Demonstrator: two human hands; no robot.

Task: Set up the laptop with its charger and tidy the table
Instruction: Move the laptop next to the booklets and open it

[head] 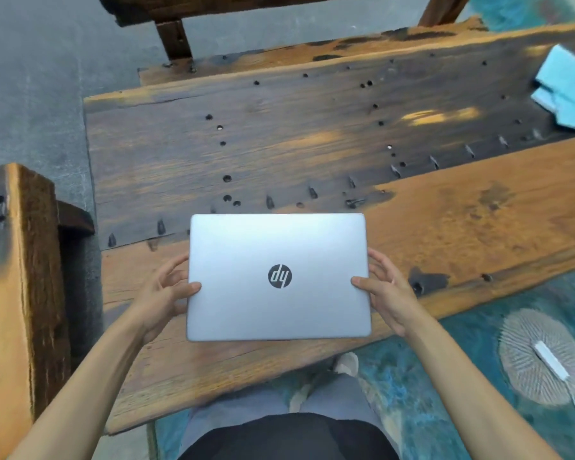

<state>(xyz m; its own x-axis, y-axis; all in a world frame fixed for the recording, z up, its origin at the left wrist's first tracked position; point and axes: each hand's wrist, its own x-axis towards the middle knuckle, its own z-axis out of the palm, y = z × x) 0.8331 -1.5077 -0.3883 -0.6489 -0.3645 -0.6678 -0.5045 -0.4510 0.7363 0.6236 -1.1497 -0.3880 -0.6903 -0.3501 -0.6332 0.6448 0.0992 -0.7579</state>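
Note:
A closed silver laptop (278, 277) with a round dark logo on its lid is over the near part of the rough wooden table (312, 144). My left hand (164, 293) grips its left edge, thumb on the lid. My right hand (387, 290) grips its right edge the same way. I cannot tell whether the laptop rests on the wood or is held just above it. A white charger brick (551, 359) with a thin white cable lies on a round pale patch of the teal surface at the lower right, apart from the laptop.
Light blue folded cloth or paper (566, 91) lies at the table's far right. A wooden bench (13, 293) stands to the left, another wooden piece (173, 31) beyond the table. The tabletop has holes and metal pins. My legs and one shoe (347, 363) show below.

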